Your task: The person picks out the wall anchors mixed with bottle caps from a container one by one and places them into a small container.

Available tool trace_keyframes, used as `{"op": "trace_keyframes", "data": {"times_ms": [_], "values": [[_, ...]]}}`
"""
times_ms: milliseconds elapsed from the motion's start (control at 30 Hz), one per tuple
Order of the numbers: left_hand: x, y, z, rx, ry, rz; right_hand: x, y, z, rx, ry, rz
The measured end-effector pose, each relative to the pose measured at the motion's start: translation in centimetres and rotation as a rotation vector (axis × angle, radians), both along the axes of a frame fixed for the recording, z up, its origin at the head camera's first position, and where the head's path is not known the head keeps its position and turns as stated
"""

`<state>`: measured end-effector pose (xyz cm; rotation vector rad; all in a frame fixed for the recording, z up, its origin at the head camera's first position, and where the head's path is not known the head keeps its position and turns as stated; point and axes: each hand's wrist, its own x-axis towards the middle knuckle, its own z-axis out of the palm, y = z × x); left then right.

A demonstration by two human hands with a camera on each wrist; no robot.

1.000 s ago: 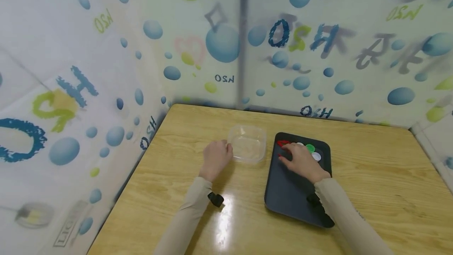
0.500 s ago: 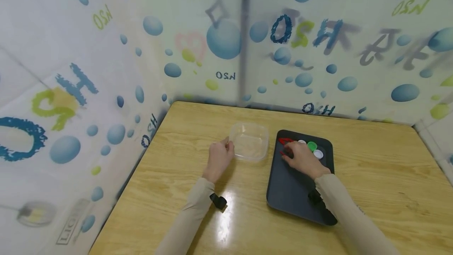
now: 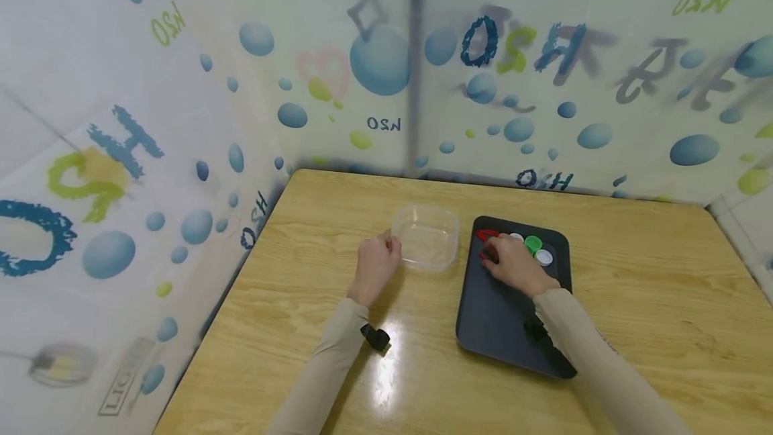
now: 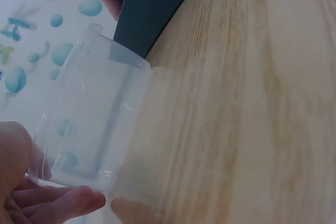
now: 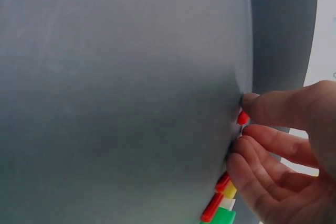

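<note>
Two hands are at work on the wooden surface (image 3: pixel 314 233), one on each side. On the left, the left hand (image 3: pixel 376 265) holds the near left corner of a clear plastic container (image 3: pixel 425 237); its grip is clamped on the rim, thumb and fingers (image 4: pixel 63 203) curled round the corner, as the left wrist view shows. The container stands upright on the surface, just left of a dark tray (image 3: pixel 504 327), close to it but apart. Further right, the right hand (image 3: pixel 515 266) rests on the far end of the tray, fingers (image 5: pixel 273 153) curled over a small red cap (image 5: pixel 242 117) at the thumb tip; its grip looks pinched on that cap. More red caps (image 3: pixel 486 235) lie by the fingertips, then a green cap (image 3: pixel 533 244) and a white cap (image 3: pixel 543 258) just beside the hand. A yellow piece shows among the caps from the right wrist.
</note>
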<state>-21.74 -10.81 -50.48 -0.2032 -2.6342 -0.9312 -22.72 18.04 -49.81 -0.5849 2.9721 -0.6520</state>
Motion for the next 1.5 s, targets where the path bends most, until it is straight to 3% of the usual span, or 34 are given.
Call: {"op": "trace_keyframes", "data": {"times_ms": [300,500,933,1200,1500], "values": [[-0.2,0.2,0.1,-0.033,0.032,0.019,-0.2,0.3,0.0,-0.053,-0.011,-0.013],[-0.2,0.1,0.3,-0.004,0.041,0.007,-0.4,0.6,0.4,-0.078,-0.002,0.009],[0.0,0.1,0.4,0.020,-0.009,0.006,-0.3,0.4,0.0,-0.045,0.000,0.014],[0.2,0.0,-0.1,0.004,0.012,0.006,-0.5,0.8,-0.5,-0.115,-0.032,0.004],[0.2,0.2,-0.2,-0.013,0.028,0.021,0.2,1.4,0.8,-0.221,-0.030,-0.038]]}}
